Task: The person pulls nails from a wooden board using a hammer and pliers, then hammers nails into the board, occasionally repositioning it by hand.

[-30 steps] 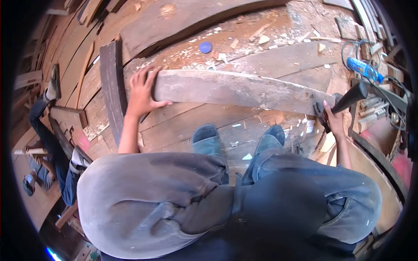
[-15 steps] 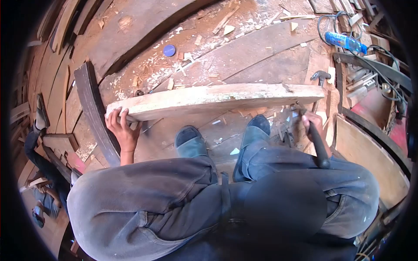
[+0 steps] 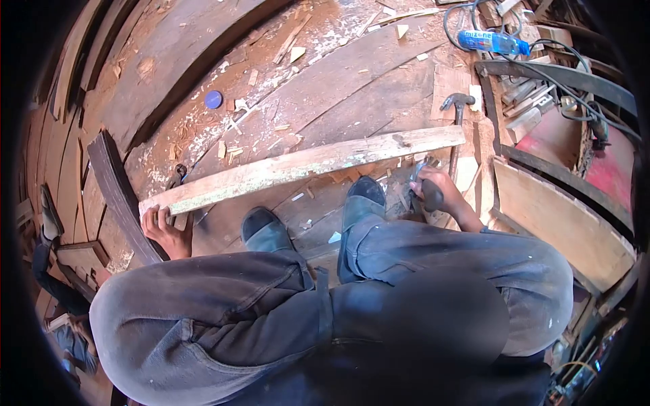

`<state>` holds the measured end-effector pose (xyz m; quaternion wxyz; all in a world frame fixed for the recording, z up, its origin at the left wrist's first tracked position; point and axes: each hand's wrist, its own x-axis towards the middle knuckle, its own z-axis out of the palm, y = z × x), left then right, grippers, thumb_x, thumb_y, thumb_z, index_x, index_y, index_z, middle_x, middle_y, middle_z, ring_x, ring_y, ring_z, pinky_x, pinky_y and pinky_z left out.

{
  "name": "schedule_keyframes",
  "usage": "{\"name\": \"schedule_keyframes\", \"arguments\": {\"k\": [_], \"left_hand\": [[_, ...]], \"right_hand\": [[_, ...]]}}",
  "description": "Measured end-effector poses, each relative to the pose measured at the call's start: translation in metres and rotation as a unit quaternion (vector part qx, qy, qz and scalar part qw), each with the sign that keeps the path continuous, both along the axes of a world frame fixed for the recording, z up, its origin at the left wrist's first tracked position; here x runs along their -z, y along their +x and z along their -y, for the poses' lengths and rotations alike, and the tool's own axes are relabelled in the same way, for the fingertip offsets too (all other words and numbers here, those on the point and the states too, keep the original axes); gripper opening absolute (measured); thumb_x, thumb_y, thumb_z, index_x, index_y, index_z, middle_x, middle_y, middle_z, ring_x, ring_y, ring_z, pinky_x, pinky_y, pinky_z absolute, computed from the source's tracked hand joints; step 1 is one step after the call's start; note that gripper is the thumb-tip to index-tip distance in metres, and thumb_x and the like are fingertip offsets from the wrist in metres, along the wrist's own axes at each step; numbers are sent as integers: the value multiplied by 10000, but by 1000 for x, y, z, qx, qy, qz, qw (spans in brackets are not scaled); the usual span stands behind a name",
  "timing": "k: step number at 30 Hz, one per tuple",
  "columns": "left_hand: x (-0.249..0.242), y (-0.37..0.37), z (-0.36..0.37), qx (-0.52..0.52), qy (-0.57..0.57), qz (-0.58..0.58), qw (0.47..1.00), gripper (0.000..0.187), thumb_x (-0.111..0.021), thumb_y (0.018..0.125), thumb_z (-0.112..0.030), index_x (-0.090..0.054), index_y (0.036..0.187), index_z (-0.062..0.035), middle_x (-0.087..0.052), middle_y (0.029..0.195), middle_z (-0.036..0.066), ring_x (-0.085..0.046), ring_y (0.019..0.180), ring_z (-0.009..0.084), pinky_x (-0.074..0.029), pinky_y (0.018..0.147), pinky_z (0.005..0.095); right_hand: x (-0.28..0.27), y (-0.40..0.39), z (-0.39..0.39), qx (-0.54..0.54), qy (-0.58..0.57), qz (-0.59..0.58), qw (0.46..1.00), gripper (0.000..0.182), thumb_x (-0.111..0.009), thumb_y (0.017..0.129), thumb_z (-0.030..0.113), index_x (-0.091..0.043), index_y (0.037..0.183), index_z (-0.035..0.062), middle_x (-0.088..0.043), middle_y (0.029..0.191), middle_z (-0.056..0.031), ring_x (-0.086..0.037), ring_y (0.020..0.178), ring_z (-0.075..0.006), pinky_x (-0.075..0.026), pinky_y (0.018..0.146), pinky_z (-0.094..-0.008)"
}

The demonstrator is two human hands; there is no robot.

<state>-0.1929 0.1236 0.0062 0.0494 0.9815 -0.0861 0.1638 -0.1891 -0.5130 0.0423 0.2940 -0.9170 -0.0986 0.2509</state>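
Observation:
A pale, slightly curved wooden plank lies across in front of my feet, raised a little over the floor boards. My left hand grips its left end, fingers over the edge. Just below the plank's right part, my right hand is closed around a dark-handled tool. The rounded handle end points toward me, and the tool's metal end, partly hidden, is close to the plank's near edge. A claw hammer stands behind the plank's right end, its head up.
Under the left end runs a dark timber. Wood chips and a blue lid are scattered over the boards. A blue bottle, cables and offcuts lie at upper right. Another person is at the far left.
My right hand has moved left along the plank with the tool, whose handle now points more at me. The view has shifted right, and the plank appears more tilted, its left end lower.

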Motion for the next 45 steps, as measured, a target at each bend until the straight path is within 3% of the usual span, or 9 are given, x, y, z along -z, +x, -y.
{"name": "schedule_keyframes", "arguments": {"k": [7,13,18,19,21,23,28,35,45], "left_hand": [[-30,-26,-20,-54,54,-147,986,669,-888,578,-271,-653,1193,-153,-533,1287,77,-501,1235,289,-303,1055,492],[-29,-18,-12,13,-6,-133,991,697,-851,599,-223,-591,1240,-132,-632,1289,25,-556,1241,235,-275,1083,470],[-26,-19,-17,5,-11,-155,988,699,-843,589,-211,-577,1229,-122,-651,1263,-4,-569,1211,227,-254,1097,464],[-26,-23,-17,-2,-12,-158,987,693,-843,586,-209,-580,1222,-122,-651,1260,-3,-570,1205,233,-253,1098,463],[-26,-27,-23,10,3,-178,984,701,-845,583,-213,-580,1225,-119,-645,1264,2,-568,1195,236,-252,1097,457],[-26,-23,-25,23,9,-190,981,710,-849,582,-201,-579,1233,-116,-637,1269,12,-561,1197,239,-253,1097,456],[-43,14,-26,64,-51,-235,969,725,-852,591,-89,-579,1262,-106,-610,1288,51,-528,1242,268,-267,1107,454],[-73,99,-9,95,-75,-340,933,690,-799,768,-159,-562,1415,-119,-550,1385,118,-495,1274,334,-416,1088,447],[-76,155,41,161,-68,-311,934,682,-799,769,-155,-552,1403,-112,-494,1471,112,-427,1378,353,-364,1143,458]], "right_hand": [[-12,-7,-2,-102,17,-90,991,248,-740,831,211,-660,766,-15,-653,830,-184,-638,845,-383,-525,796,-443],[-12,-14,-6,-82,53,-27,995,133,-737,799,121,-663,784,11,-634,800,-161,-626,800,-362,-529,748,-419],[-42,3,-10,46,66,-147,986,89,-698,812,49,-625,771,19,-583,673,-95,-604,674,-226,-497,655,-359],[-49,9,-13,90,106,-115,984,229,-699,885,174,-590,745,30,-538,596,-34,-582,614,-157,-468,569,-343],[-75,31,-15,256,190,-236,918,424,-609,991,363,-542,683,79,-472,525,21,-487,470,-86,-387,448,-271],[-102,58,-14,298,287,-256,874,390,-593,1007,337,-473,707,120,-385,471,45,-373,348,-72,-297,338,-256],[-155,112,-18,353,397,-72,845,404,-466,1051,445,-373,791,150,-292,491,55,-255,354,-63,-263,347,-240],[-156,160,-23,355,407,134,831,460,-532,1051,333,-422,663,112,-315,602,19,-337,584,-111,-411,732,-324],[-142,154,-10,462,346,186,795,391,-675,982,275,-451,691,141,-366,626,41,-374,572,-82,-407,604,-274]]}}
